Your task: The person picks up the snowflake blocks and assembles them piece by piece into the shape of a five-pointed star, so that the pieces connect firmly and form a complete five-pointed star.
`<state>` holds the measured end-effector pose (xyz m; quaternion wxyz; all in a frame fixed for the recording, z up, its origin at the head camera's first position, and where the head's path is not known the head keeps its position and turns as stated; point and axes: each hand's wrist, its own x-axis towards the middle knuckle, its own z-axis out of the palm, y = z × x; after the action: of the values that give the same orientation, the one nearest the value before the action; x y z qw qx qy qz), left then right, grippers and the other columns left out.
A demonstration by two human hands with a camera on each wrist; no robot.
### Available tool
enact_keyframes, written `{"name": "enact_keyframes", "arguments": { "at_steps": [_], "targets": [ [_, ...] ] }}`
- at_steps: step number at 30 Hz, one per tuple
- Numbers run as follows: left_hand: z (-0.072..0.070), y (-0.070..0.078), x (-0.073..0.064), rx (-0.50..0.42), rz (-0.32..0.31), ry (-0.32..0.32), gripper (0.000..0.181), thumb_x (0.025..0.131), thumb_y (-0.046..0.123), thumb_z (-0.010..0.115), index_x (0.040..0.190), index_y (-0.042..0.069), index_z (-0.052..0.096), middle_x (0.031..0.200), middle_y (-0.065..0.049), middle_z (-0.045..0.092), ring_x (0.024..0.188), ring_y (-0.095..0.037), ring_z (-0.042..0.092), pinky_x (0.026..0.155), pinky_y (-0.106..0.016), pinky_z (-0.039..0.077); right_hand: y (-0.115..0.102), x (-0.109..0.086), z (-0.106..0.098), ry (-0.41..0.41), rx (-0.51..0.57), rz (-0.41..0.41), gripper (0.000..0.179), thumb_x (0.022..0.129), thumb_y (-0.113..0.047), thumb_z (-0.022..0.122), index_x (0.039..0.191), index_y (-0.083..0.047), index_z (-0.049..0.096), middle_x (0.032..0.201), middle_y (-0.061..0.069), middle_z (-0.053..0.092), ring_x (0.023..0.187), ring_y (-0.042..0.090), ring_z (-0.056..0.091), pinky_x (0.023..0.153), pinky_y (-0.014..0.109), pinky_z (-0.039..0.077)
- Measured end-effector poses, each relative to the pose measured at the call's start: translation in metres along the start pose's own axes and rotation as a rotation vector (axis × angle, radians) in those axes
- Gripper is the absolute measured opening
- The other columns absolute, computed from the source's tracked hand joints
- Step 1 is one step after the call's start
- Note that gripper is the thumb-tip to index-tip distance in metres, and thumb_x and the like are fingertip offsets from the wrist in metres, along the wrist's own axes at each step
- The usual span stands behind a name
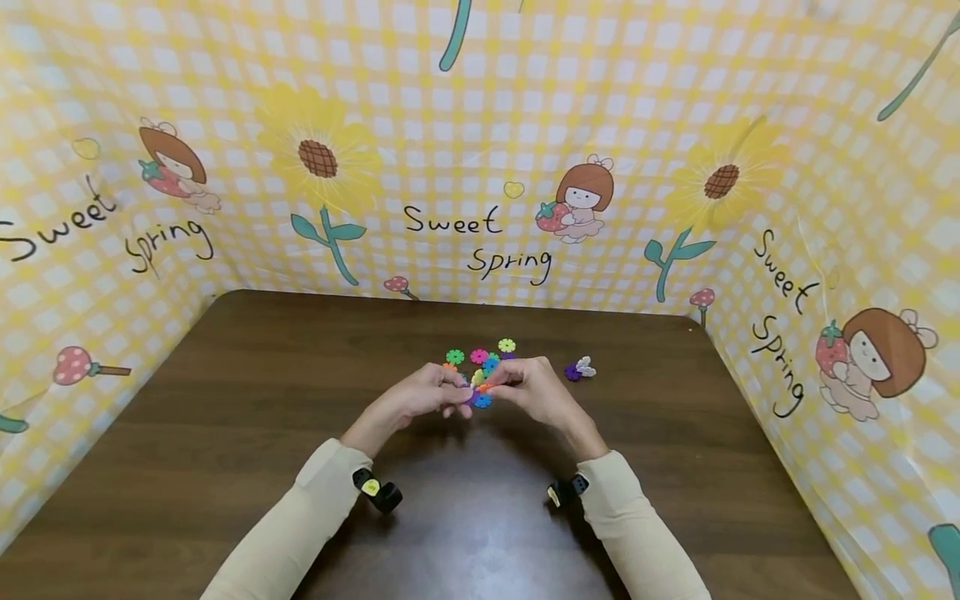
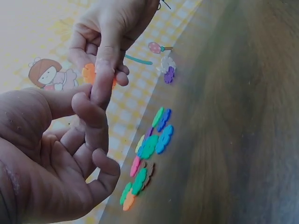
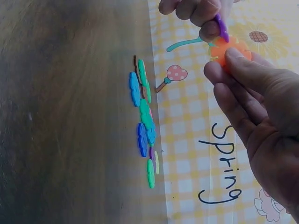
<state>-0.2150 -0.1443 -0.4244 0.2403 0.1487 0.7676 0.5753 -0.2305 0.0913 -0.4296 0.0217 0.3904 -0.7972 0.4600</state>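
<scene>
One purple flower-shaped plastic disc (image 3: 223,29), pinched in the left hand (image 1: 429,390), is meeting an orange flower-shaped plastic disc (image 3: 237,44) the right hand (image 1: 536,390) is pinching, over the far half of the brown wooden table (image 1: 187,417), with any slanted push risking one slipping loose.

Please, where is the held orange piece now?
In the right wrist view, the orange piece is upper right, pinched by the right hand, just below the purple piece in the left hand.
</scene>
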Motion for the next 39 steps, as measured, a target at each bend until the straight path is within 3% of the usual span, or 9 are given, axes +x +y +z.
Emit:
{"name": "enact_keyframes", "arguments": {
  "at_steps": [4, 10, 15, 22, 29, 34, 39],
  "targets": [
    [-0.001, 0.001, 0.0, 0.025, 0.014, -0.016, 0.023, 0.101, 0.016, 0.06, 0.097, -0.006, 0.065, 0.072, -0.003, 0.07, 0.061, -0.012, 0.052, 0.068, -0.031, 0.044, 0.001, 0.001, -0.001, -0.034, 0.034, 0.004, 0.005, 0.089, -0.011, 0.074, 0.087, -0.007, 0.075, 0.085, 0.001, 0.075, 0.079, 0.02, 0.071, 0.07, 0.027, 0.057],
    [-0.001, -0.001, -0.002, 0.04, 0.006, -0.042, 0.029, 0.101, 0.015, 0.06, 0.1, -0.014, 0.062, 0.069, -0.002, 0.068, 0.061, -0.014, 0.051, 0.068, -0.032, 0.044, 0.003, 0.0, 0.002, -0.078, 0.045, 0.017, 0.006, 0.09, -0.012, 0.074, 0.089, -0.007, 0.076, 0.084, 0.0, 0.075, 0.078, 0.012, 0.07, 0.07, 0.027, 0.057],
    [-0.002, -0.004, -0.003, 0.04, 0.008, -0.05, 0.025, 0.101, 0.014, 0.06, 0.095, -0.01, 0.065, 0.069, -0.002, 0.068, 0.061, -0.013, 0.051, 0.065, -0.03, 0.043, 0.004, 0.0, 0.004, -0.093, 0.04, -0.002, 0.004, 0.09, -0.01, 0.074, 0.089, -0.007, 0.076, 0.085, -0.001, 0.075, 0.079, 0.009, 0.07, 0.07, 0.028, 0.057],
    [-0.002, -0.002, -0.001, 0.032, 0.01, -0.044, 0.019, 0.099, 0.012, 0.061, 0.092, -0.004, 0.067, 0.068, -0.003, 0.069, 0.059, -0.011, 0.051, 0.063, -0.029, 0.043, 0.005, 0.002, 0.003, -0.095, 0.03, -0.021, 0.007, 0.089, -0.013, 0.075, 0.089, -0.006, 0.076, 0.085, -0.002, 0.075, 0.079, 0.009, 0.07, 0.069, 0.027, 0.056],
    [0.007, 0.001, 0.009, 0.021, -0.004, -0.011, 0.034, 0.101, 0.021, 0.062, 0.108, -0.012, 0.066, 0.078, -0.007, 0.073, 0.06, -0.011, 0.054, 0.067, -0.032, 0.048, 0.007, -0.003, -0.009, -0.024, 0.027, 0.037, 0.005, 0.09, -0.011, 0.074, 0.09, -0.007, 0.076, 0.085, -0.002, 0.074, 0.079, 0.01, 0.07, 0.071, 0.028, 0.057],
    [0.01, -0.002, 0.013, 0.084, -0.012, -0.001, 0.03, 0.101, 0.019, 0.061, 0.107, -0.01, 0.066, 0.08, -0.009, 0.073, 0.061, -0.012, 0.056, 0.067, -0.033, 0.051, 0.013, -0.01, -0.018, -0.018, -0.034, 0.056, 0.006, 0.09, -0.013, 0.074, 0.092, -0.008, 0.075, 0.087, -0.003, 0.074, 0.081, 0.011, 0.069, 0.074, 0.029, 0.057],
    [0.007, -0.005, 0.011, 0.208, 0.016, 0.009, 0.02, 0.1, 0.014, 0.062, 0.105, -0.005, 0.067, 0.081, -0.008, 0.071, 0.066, -0.017, 0.058, 0.068, -0.037, 0.053, 0.022, -0.021, -0.035, 0.025, -0.111, 0.084, 0.004, 0.09, -0.009, 0.074, 0.093, -0.01, 0.075, 0.088, -0.002, 0.073, 0.081, 0.014, 0.069, 0.072, 0.028, 0.056]
  ]
}}
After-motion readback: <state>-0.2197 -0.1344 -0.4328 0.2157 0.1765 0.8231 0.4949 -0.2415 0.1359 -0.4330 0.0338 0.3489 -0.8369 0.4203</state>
